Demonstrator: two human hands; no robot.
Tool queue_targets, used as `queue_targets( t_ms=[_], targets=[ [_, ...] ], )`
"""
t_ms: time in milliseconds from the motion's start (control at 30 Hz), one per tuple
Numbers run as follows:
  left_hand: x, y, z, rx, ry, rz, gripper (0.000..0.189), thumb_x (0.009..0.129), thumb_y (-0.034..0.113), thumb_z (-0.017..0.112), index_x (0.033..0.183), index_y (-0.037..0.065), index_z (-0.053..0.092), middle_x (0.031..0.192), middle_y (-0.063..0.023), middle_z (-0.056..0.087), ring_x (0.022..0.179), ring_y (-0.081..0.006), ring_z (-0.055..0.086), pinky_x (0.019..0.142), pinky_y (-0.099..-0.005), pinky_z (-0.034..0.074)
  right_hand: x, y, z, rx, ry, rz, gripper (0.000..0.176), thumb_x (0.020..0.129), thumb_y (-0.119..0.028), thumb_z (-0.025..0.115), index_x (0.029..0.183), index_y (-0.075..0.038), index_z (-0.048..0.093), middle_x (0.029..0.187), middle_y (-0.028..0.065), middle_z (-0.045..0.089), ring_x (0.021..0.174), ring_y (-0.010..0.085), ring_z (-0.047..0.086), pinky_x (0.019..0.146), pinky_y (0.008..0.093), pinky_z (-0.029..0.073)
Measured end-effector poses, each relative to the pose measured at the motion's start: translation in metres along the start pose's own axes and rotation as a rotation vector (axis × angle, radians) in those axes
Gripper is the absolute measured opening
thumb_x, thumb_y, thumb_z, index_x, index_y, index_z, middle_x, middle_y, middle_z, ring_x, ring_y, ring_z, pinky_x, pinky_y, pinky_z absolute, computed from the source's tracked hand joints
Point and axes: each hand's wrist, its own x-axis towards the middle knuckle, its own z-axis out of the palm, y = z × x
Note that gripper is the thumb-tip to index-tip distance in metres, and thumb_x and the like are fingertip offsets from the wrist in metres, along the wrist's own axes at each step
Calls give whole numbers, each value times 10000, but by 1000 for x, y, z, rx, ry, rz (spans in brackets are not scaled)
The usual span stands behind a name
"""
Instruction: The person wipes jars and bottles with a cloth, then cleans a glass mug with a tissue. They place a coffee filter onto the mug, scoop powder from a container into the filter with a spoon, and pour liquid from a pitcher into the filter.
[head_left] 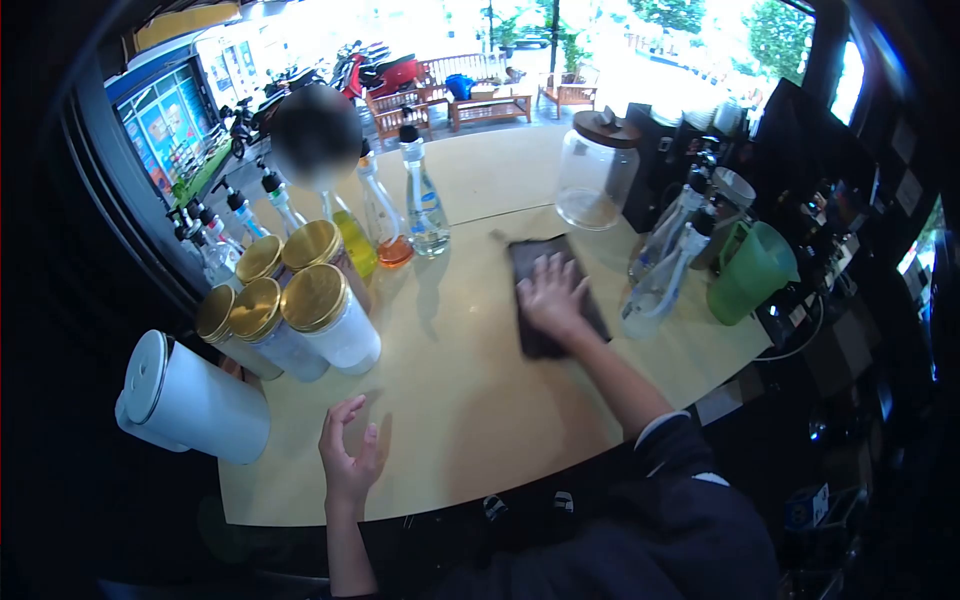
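Note:
My right hand [553, 296] lies flat with spread fingers on a dark cloth [540, 340], pressing it against the pale wooden counter [440, 400]. The cloth is spread out roughly as a rectangle. Above the counter's near edge, my left hand [349, 445] is raised with its fingers curved and apart, holding nothing. Nearest to that hand is a jar with a gold lid and white contents [345, 335].
More gold-lidded jars [257, 308] and a white jug [215, 400] stand left. Pump bottles [427, 205] line the far left side. A glass jar with a wooden lid [596, 175], clear pump bottles [660, 285] and a green pitcher [750, 275] stand right.

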Motion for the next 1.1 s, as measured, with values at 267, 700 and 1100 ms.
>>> queue_targets(
  t_ms=[267,700,1100],
  targets=[
    [32,58,81,-94,-157,179,335,809,59,618,1136,23,557,1095,-137,593,1015,-265,587,868,-354,463,-131,4,-38,245,-173,-897,596,907,-513,431,1419,-219,343,1498,110,255,1388,320,215,1116,548,114],
    [75,148,290,-485,-247,176,545,824,139,657,1304,46,417,1262,-128,528,1152,-231,525,905,-360,453,-159,224,-99,133,-208,-892,485,962,-416,373,1414,-243,346,1499,71,266,1381,306,243,1125,525,113],
    [102,178,352,-368,-197,170,634,675,279,815,1122,-24,482,995,-184,655,939,-276,651,847,-377,501,-129,310,-102,74,-4,-451,487,945,-361,412,1397,-182,378,1475,100,305,1353,345,279,1083,571,181]
  ],
)
